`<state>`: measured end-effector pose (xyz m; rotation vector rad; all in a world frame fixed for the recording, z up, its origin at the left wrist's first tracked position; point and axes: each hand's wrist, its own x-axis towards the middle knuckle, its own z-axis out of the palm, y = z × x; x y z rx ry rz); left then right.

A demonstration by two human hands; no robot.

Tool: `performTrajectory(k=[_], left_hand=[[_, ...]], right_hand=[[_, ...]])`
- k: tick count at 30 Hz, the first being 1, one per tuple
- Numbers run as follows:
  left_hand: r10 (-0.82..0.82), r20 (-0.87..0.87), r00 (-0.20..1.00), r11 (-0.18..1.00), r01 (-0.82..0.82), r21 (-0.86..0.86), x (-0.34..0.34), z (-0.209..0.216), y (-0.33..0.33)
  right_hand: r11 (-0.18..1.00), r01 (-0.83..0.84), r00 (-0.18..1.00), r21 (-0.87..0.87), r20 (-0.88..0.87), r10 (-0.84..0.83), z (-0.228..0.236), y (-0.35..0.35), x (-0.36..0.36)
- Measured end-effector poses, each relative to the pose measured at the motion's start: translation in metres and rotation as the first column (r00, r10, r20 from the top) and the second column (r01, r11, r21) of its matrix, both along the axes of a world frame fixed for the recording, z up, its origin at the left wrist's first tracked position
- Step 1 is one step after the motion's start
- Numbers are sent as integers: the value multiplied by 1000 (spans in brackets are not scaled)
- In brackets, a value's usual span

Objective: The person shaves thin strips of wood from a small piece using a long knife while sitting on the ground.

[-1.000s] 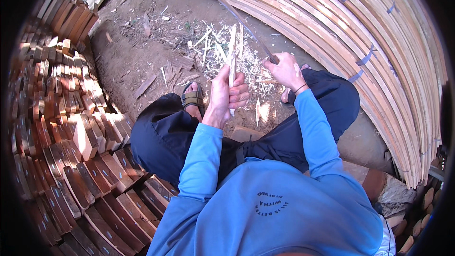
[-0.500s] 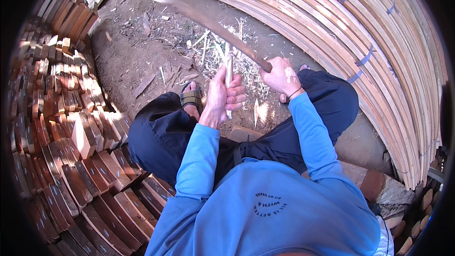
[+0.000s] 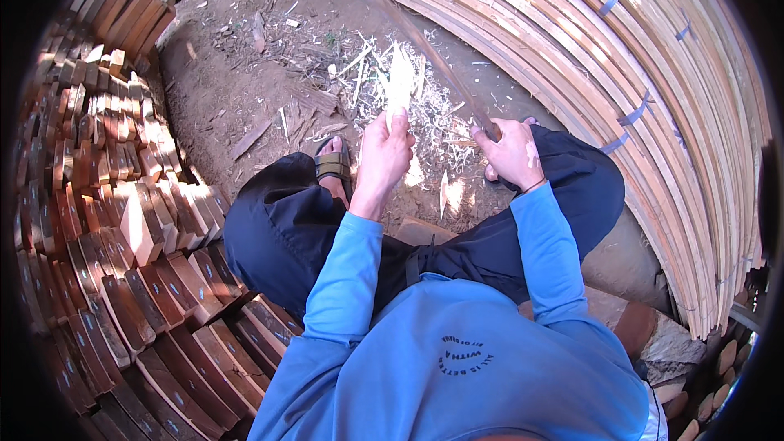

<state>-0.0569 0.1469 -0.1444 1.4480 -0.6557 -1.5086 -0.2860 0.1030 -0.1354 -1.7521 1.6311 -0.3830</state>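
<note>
My left hand (image 3: pixel 385 153) is closed around the lower part of a pale piece of wood (image 3: pixel 400 82). Its pointed tip stands up above my fingers, brightly lit by the sun. In my right hand (image 3: pixel 512 153) is the handle end of a long, dark machete (image 3: pixel 441 65). The blade slants up and to the left, passing to the right of the wood piece and apart from it. Much of the handle is hidden in my fist. Under both hands, pale wood shavings (image 3: pixel 437 118) litter the dirt floor.
Stacked wood blocks (image 3: pixel 147 302) fill the left side. Long bundled wood strips (image 3: pixel 588 57), tied with blue bands, curve along the right. A pointed wood offcut (image 3: pixel 443 194) lies between my sandalled feet. Several pointed stakes (image 3: pixel 723 376) sit at the lower right.
The wood piece has turned from its narrow edge to show a broad, bright face. My right hand has moved slightly right and down, and the machete's blade has shifted rightward, now sloping more steeply.
</note>
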Motion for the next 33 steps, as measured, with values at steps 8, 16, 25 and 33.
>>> performTrajectory(k=[8, 16, 25, 33], left_hand=[[-3, 589, 808, 984, 106, -140, -1, -10, 2], [9, 651, 759, 979, 125, -159, -3, 9, 0], [133, 806, 576, 984, 23, -179, 8, 0, 5], [54, 876, 478, 972, 177, -157, -6, 5, 9]], right_hand=[[988, -155, 959, 27, -236, 157, -5, 0, -3], [1000, 10, 984, -25, -176, -14, -4, -32, 9], [950, -297, 945, -100, -177, 277, 3, 9, 2], [979, -73, 973, 189, -200, 111, -9, -12, 10]])
